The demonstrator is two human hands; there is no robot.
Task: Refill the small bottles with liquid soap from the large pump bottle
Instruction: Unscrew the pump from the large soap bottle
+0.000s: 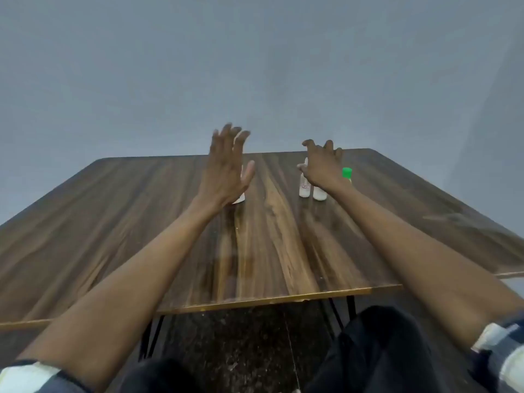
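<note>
Hands reach out with fingers spread and holding nothing: left hand [226,168] should grip the big white bottle [240,197] low, right hand [321,165] steadies a small bottle [304,190] on the desk [113,222].

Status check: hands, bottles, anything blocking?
Left hand open, raised. Right hand open over small bottles, holding nothing. White object mostly hidden behind left hand. Green-capped bottle behind right wrist.

Bench [119,222]: dark wood-grain top, streaked lighter down the middle, glossy enough to carry reflections, pale edge band along the near side. Thin black legs [150,336] below it (angled, hairpin-like). Wall [255,66] behind: plain grey-blue, unmarked, evenly lit. Floor [241,341] under the bench: dark, speckled, stone-like.
</note>
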